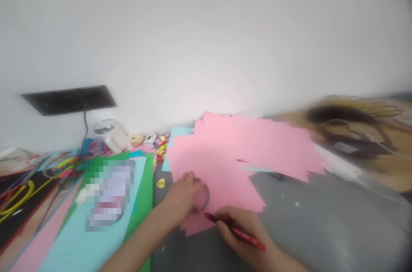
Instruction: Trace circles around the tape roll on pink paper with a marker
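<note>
I'm scanning for lettering from here, and nothing is coming up readable: the pale marks on the red pen [247, 237] are blurring away, and the pale patch [346, 147] on the dark thing [344, 113] at right is showing no legible word.

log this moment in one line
left hand on round piece | right hand holds red pen, tip beside piece | pink paper beneath | green sheet to left

Head view — forward, down toward pink paper [219, 160]
</note>
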{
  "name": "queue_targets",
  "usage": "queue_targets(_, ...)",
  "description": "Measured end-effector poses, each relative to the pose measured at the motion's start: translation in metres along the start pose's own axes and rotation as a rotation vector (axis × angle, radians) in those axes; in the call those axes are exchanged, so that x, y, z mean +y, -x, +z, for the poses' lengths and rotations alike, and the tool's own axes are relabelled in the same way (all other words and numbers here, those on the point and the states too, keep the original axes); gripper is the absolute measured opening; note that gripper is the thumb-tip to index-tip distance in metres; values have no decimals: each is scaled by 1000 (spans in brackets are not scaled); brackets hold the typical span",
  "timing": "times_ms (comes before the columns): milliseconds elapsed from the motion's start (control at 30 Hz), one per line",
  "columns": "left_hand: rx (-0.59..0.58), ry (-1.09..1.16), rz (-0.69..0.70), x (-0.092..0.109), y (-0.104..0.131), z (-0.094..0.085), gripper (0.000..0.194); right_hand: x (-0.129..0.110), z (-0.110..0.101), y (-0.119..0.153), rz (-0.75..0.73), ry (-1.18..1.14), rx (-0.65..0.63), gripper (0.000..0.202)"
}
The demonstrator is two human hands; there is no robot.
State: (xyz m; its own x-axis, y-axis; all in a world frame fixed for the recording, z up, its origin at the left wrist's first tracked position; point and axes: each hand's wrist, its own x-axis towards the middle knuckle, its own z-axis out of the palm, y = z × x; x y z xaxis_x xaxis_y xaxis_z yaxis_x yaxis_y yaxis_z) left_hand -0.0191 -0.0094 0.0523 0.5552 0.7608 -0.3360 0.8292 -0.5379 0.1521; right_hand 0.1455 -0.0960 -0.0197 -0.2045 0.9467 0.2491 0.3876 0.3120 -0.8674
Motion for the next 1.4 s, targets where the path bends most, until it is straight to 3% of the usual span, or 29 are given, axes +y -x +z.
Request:
queue_targets(200,28,25,78,-9,2,3,53,1,-8,1,-165,39,-92,25)
queue_targets(333,17,37,52,-7,2,1,53,0,-17,-4,-189,66,-150,27)
queue_targets(533,-9,29,23,-3,1,-3,49,-1,-12,-14,-228,120,-177,31)
queue_targets(700,-14,16,29,-3,-1,-2,46,-3,-16,-19,-225,112,-267,29)
queue_targets(867,-25,-13,32,0,-2,-4,47,6,-26,-20,-255,109,-270,26)
queue_targets(1000,-36,-10,33,0,-2,-6,44,4,-38,-20,-182,97,-331,26)
queue_targets(1267,-25,12,34,-1,-1,-5,45,7,-52,-23,-158,99,-316,26)
queue_targets(1400,0,37,69,-5,-1,-2,47,2,-44,-16,-172,104,-315,24)
